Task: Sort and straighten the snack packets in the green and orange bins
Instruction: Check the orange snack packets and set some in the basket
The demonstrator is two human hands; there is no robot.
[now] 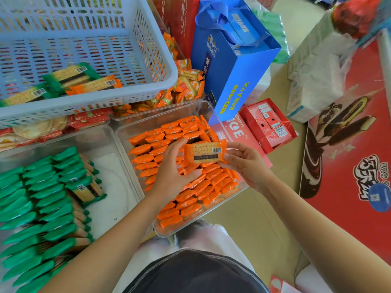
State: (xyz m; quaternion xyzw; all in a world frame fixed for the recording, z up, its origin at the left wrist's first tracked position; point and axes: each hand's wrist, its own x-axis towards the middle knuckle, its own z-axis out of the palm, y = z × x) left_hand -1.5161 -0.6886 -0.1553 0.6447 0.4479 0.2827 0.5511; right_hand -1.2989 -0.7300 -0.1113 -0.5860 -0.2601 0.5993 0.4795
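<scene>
1. At the far left, green packets (31, 208) are stood on edge in slanted rows in a clear bin (114, 149). A few of them lie flat and askew near its middle.
2. Above it, a pale blue slotted basket (131, 89) is seen, with two green packets and one orange one lying loose inside.
3. In the middle, a second clear bin (211, 216) is packed with rows of orange packets (190, 199).
4. The left hand (173, 172) is held over these rows. It is cupped round the left end of a single orange packet (204, 153), with the thumb at the upper corner and the fingers curved below.
5. That packet is held flat and level above the orange bin, barcode side up.
6. Its right end is pinched by the right hand (247, 163), thumb above and fingers beneath.
7. Behind the hands, a blue gift bag (230, 66) is stood on the floor, with a small red box (268, 123) beside it.
8. At the far right, a large red carton (349, 166) printed with ice-cream bars is seen.
</scene>
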